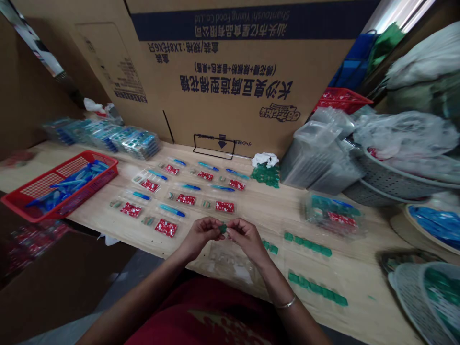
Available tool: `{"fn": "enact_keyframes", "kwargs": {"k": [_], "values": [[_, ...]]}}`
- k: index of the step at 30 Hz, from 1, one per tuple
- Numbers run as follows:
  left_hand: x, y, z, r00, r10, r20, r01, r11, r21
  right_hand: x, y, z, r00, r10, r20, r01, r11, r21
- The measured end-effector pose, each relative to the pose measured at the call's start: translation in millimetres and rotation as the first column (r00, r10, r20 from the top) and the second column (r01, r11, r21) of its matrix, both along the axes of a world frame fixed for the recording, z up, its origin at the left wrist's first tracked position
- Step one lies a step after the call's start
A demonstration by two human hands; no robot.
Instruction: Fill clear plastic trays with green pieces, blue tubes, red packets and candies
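Near the front edge of the table, my left hand (pixel 204 235) and my right hand (pixel 245 235) meet, fingertips pinched on a small dark green piece (pixel 223 228). Below them lies a clear plastic tray (pixel 230 263). Short rows of green square pieces (pixel 312 244) sit in clear trays to the right of my right hand, and another green row (pixel 318 288) lies nearer me. Beyond my hands stand several clear trays, each with a blue pen (pixel 172 210) and a red patterned packet (pixel 166 227); some also show a small striped piece (pixel 148 220).
A red basket (pixel 104 160) of blue pens stands at the left, with stacked filled packs (pixel 136 141) behind. Stacked clear trays (pixel 316 153), a green heap (pixel 266 175) and grey baskets (pixel 406 177) are at the right. A large cardboard box (pixel 230 110) walls off the back.
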State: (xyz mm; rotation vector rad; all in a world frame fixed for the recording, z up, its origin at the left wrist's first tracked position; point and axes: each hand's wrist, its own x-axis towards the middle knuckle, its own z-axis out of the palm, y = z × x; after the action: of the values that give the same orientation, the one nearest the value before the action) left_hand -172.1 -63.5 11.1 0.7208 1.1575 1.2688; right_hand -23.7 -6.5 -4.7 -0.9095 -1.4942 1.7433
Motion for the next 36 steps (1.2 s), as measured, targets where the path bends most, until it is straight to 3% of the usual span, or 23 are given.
{"fn": "enact_keyframes", "kwargs": {"k": [5,10,14,16,18,21,24,27,32,36], "values": [[9,2,2.0,0.994,0.002,-0.113,0.003,0.999,0.047,9,-4,3.2,1.0,-0.014,-0.025,0.013,1.0,-0.021],[15,3,2.2,0.984,-0.088,-0.154,0.101,0.992,0.075,17,-5,7.2,0.996,-0.016,-0.086,0.0,0.982,-0.189],[20,-1,5.8,0.927,-0.093,-0.363,0.165,0.971,0.173,30,-9,11.3,0.992,0.02,-0.126,-0.053,0.964,-0.26],[19,-6,3.4,0.848,-0.099,-0.521,0.238,0.949,0.205,43,-14,10.1,0.998,0.044,-0.039,-0.048,0.991,-0.128],[16,-12,-4.7,0.719,-0.112,-0.686,0.323,0.928,0.187,59,-21,5.6,0.982,0.041,0.182,-0.064,0.99,0.124],[11,-22,-23.8,0.492,-0.151,-0.858,0.472,0.874,0.117,80,-31,-5.4,0.868,0.006,0.496,-0.264,0.852,0.453],[8,-29,-39.7,0.357,-0.155,-0.921,0.575,0.814,0.086,89,-39,-16.2,0.802,0.0,0.598,-0.424,0.704,0.57],[8,-31,-45.7,0.322,-0.132,-0.938,0.604,0.791,0.096,92,-41,-23.4,0.816,-0.005,0.578,-0.422,0.679,0.601],[6,-30,-43.6,0.285,-0.133,-0.949,0.624,0.777,0.079,99,-41,-28.0,0.889,-0.031,0.457,-0.279,0.754,0.595],[7,-29,-44.3,0.291,-0.127,-0.948,0.616,0.783,0.084,102,-44,-24.2,0.849,-0.045,0.526,-0.35,0.697,0.626]]}}
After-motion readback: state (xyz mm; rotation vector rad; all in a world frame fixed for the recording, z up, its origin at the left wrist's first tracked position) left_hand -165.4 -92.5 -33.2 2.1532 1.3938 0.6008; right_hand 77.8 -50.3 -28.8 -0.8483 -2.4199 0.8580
